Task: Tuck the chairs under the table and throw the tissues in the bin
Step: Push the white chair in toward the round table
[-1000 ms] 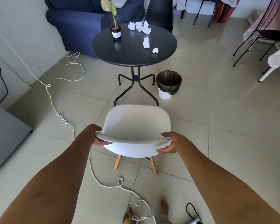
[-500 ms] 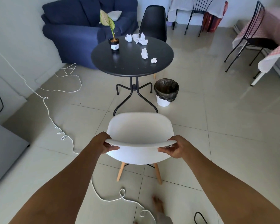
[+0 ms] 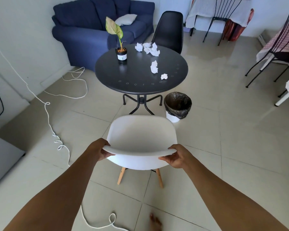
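Observation:
A white shell chair (image 3: 141, 135) with wooden legs stands on the tiles in front of me, its seat facing the round black table (image 3: 140, 75). My left hand (image 3: 99, 150) grips the left end of its backrest rim and my right hand (image 3: 177, 157) grips the right end. Several crumpled white tissues (image 3: 148, 48) lie on the far part of the tabletop, with two more tissues (image 3: 154, 67) nearer the right edge. A black chair (image 3: 168, 30) stands behind the table. A white bin (image 3: 177, 105) lined with a dark bag sits on the floor right of the table's base.
A small potted plant (image 3: 121, 53) stands on the table. A blue sofa (image 3: 98, 30) is at the back left. A white cord (image 3: 48, 114) snakes over the floor on the left and near my feet. Black wire chairs (image 3: 277, 52) and cloth-covered tables are at the right.
The chair, held in both hands, has come closer to the table and bin. My view has lifted, showing more of the room's far side.

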`<act>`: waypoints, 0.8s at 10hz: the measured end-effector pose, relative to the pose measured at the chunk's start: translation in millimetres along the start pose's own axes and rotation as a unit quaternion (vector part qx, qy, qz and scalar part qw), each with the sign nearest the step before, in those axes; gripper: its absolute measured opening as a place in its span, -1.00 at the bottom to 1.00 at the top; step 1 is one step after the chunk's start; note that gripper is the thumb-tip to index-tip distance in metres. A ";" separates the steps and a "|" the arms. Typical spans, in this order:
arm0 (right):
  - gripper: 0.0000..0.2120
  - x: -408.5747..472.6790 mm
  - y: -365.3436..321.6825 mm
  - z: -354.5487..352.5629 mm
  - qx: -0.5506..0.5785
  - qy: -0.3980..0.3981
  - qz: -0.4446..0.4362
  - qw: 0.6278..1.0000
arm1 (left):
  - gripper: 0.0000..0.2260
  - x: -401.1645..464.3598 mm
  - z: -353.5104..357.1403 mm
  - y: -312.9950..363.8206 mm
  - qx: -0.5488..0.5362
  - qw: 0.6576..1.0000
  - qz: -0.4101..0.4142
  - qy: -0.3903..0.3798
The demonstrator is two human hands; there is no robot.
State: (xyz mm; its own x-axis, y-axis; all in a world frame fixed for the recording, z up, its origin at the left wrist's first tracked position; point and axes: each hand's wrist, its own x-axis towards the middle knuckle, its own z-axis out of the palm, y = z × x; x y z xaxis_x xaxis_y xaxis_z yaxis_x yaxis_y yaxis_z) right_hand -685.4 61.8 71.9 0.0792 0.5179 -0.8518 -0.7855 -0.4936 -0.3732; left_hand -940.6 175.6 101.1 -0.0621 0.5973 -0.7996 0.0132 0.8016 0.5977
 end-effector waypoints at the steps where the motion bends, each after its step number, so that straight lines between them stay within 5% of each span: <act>1: -0.83 15.3 -20.8 10.7 0.014 0.002 0.000 1.000 | -0.82 16.0 11.4 23.9 -0.021 1.000 0.008 0.022; 7: -0.96 48.0 -55.9 55.9 0.056 0.048 -0.013 0.997 | -0.83 88.3 23.3 82.9 -0.008 1.000 0.025 -0.018; 8: -0.93 44.7 -52.8 59.1 0.085 0.048 -0.037 0.995 | -0.83 82.1 17.9 77.9 -0.079 0.997 -0.003 0.000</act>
State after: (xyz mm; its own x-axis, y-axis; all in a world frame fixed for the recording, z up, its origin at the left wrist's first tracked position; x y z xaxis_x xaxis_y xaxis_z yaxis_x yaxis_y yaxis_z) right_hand -676.7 152.3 75.3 0.1916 0.4752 -0.8588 -0.8670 -0.3282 -0.3751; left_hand -926.7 287.6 80.9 -0.0610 0.5917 -0.8038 -0.1455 0.7914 0.5937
